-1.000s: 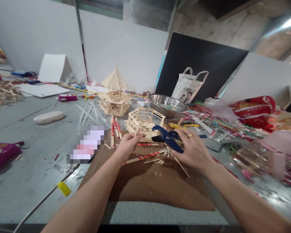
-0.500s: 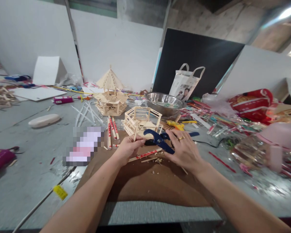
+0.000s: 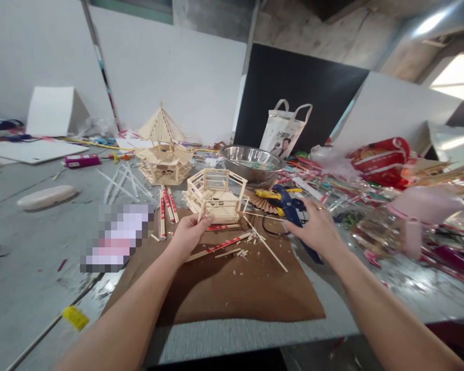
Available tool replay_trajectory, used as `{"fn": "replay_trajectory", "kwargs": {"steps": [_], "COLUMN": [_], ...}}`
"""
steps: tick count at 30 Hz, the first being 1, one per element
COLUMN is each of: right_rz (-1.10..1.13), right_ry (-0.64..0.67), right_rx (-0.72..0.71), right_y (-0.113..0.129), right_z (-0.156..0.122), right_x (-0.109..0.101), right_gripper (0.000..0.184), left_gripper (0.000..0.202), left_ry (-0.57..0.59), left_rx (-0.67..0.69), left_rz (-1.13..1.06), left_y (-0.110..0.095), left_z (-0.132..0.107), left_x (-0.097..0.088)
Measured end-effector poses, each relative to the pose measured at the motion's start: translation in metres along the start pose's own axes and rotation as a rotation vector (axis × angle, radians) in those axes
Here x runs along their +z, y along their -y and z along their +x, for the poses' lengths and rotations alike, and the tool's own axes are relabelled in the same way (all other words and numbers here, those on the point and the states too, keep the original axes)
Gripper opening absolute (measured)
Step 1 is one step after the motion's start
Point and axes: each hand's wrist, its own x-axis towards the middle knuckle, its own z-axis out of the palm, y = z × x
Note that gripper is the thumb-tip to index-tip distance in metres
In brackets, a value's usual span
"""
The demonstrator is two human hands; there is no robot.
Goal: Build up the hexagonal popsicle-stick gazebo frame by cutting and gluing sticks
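My left hand point(image 3: 189, 234) is closed in a pinch on a short wooden stick point(image 3: 201, 211), held upright in front of a low wooden-stick frame point(image 3: 232, 200) with railings. My right hand point(image 3: 320, 229) is around blue-handled cutters point(image 3: 290, 202), over the right edge of a brown mat point(image 3: 239, 293). Part of the cutters is hidden by the hand. On the mat lie a chopstick in a red-and-white wrapper point(image 3: 220, 247), thin loose sticks point(image 3: 268, 247) and small offcuts point(image 3: 243, 252).
Behind stands a pavilion model point(image 3: 163, 154) of wooden sticks. A steel bowl point(image 3: 251, 164), yellow-handled pliers point(image 3: 270, 195) and a folded fan point(image 3: 261, 203) are at centre right. A phone-like blurred rectangle point(image 3: 119, 237) lies left, a pink-lidded clear container point(image 3: 386, 221) right.
My right hand has carried the cutters right and away from my left hand. The left hand still pinches the stick, and the view has turned slightly right.
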Motion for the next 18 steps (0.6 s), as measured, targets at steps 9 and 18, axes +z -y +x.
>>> {"fn": "replay_trajectory", "kwargs": {"steps": [9,18], "right_rz": [-0.045,-0.08], "right_ry": [0.252,0.356], "right_rx": [0.226,0.523], "right_y": [-0.045,-0.077], "right_z": [0.01,0.024], "right_x": [0.042,0.055], "right_gripper": [0.053,0.061], "left_gripper": [0.02,0.037], "left_ry": [-0.012,-0.036], "left_rx": [0.096,0.133], "left_rz": [0.412,0.443], "left_y": [-0.004,0.012], "left_z": [-0.005,-0.004], "left_x": [0.007,0.001]}}
